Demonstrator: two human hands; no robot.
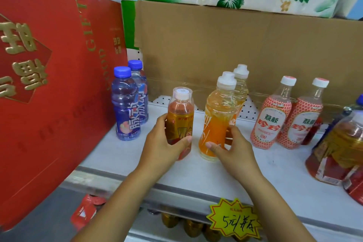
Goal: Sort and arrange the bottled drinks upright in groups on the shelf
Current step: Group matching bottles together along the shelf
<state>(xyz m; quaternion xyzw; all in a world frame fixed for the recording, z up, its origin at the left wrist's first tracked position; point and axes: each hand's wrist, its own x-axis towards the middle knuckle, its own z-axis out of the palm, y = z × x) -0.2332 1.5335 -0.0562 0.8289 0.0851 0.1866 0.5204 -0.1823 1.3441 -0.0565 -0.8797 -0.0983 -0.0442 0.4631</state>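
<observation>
Two hands hold bottles | left hand [164,146]: amber bottle [180,122] | right hand [228,148]: orange bottle [217,124]

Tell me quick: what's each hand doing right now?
Left hand: closed around the amber tea bottle.
Right hand: gripping the orange drink bottle, which is upright on the shelf.

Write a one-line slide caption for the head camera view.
Left hand grips an amber drink bottle, right hand an orange one, on a white shelf.

Left hand [164,148] grips amber bottle [181,122]; right hand [228,148] grips orange bottle [217,122].
</observation>
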